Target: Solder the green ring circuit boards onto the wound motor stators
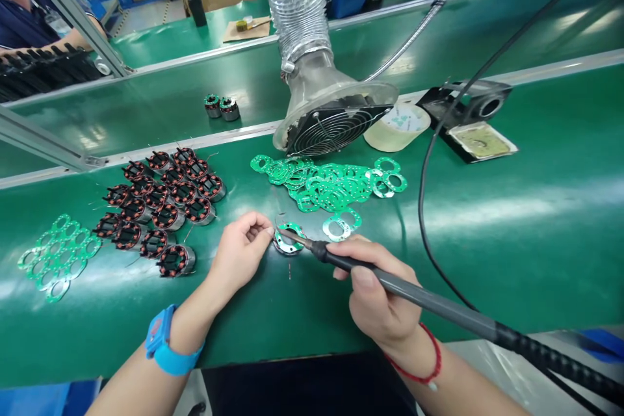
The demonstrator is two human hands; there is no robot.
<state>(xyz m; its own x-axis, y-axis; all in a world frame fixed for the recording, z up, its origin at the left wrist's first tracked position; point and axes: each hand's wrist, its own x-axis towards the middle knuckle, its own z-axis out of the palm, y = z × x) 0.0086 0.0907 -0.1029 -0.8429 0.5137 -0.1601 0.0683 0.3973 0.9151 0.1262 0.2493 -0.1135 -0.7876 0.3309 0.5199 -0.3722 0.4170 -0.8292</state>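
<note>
My right hand is closed round the dark handle of a soldering iron. The iron's tip reaches over a ring-shaped green board on a round motor part at the middle of the bench. My left hand is at the left edge of that part, thumb and forefinger pinched together; what they hold is too small to make out. A thin wire stub shows just below the part. Behind it lies a pile of green ring boards, with two loose rings nearer my right hand.
Wound motor cores stand in rows at left, beside more ring boards. A fume hood hangs overhead. Tape roll and iron stand are behind right. The iron's black cable curves across the bench. A person's arm shows far left.
</note>
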